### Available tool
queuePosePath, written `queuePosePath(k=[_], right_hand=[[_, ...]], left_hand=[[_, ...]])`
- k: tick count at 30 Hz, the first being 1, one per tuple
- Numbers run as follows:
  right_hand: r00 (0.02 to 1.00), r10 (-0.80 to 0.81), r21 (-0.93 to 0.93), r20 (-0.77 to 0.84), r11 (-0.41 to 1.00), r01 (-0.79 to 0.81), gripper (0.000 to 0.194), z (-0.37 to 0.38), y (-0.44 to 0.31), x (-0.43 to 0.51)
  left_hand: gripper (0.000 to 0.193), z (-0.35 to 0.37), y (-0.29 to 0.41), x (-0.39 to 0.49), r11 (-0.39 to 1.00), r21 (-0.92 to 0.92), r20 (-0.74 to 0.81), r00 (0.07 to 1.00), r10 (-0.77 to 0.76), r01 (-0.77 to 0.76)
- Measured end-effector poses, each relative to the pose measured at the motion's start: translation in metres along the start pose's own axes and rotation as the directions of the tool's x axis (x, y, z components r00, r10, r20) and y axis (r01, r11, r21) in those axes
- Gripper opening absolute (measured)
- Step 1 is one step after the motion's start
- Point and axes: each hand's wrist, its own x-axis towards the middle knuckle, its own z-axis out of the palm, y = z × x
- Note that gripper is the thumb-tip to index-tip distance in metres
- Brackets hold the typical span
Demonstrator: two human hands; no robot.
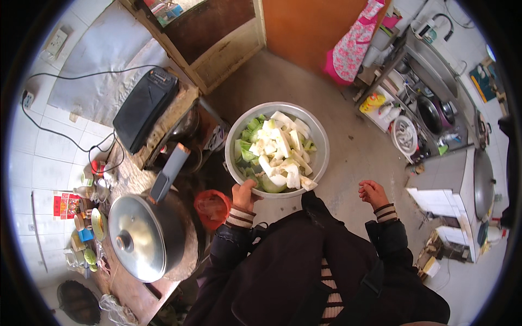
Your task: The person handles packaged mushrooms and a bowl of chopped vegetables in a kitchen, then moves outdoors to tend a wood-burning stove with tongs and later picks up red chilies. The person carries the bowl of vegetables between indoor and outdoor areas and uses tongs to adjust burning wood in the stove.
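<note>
My left hand (244, 195) grips the near left rim of a round metal basin (323, 163), its thumb over the edge. Inside lie cut white and pale green vegetable pieces (281, 142), with greener chunks along the left side. One pale piece reaches over the near right rim. To the right of the basin, away from its rim, my right hand (373, 194) hangs with fingers curled and nothing visible in it. Left of my left hand is a red plastic bag or lined bin (212, 208). What supports the basin from below is hidden.
A lidded pan (138, 240) with a long handle stands on the left counter, near a black induction cooker (147, 108) with a cord. Jars and bowls line the left wall. At right are shelves with a white colander (404, 136) and a tiled stove (444, 195). An open door stands ahead.
</note>
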Motion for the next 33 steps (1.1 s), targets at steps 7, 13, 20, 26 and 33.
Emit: queuePosePath(k=[7,13,20,26,33], right_hand=[[0.984,-0.074,-0.101,0.162,0.991,0.091,0.019,0.002,-0.118,0.148],[0.907,-0.199,-0.179,0.371,0.943,0.281,0.020,0.048,-0.244,0.228],[0.819,-0.199,-0.232,0.538,0.899,0.371,0.019,0.124,-0.342,0.315],[0.916,-0.113,-0.246,0.384,0.944,0.220,0.018,0.158,-0.419,0.391],[0.865,-0.131,-0.114,0.484,0.971,0.210,0.017,0.237,-0.497,0.478]], left_hand=[[0.019,0.076,0.047,0.100,0.998,-0.064,-0.136,0.990,0.017,-0.026],[0.024,0.105,0.099,0.143,0.987,-0.135,-0.225,0.973,0.051,-0.083],[0.021,0.103,0.166,0.243,0.988,-0.126,-0.309,0.950,0.050,-0.093],[0.023,0.114,0.236,0.346,0.982,-0.173,-0.348,0.937,0.010,-0.075],[0.020,0.106,0.295,0.420,0.967,-0.224,-0.352,0.935,0.039,-0.125]])
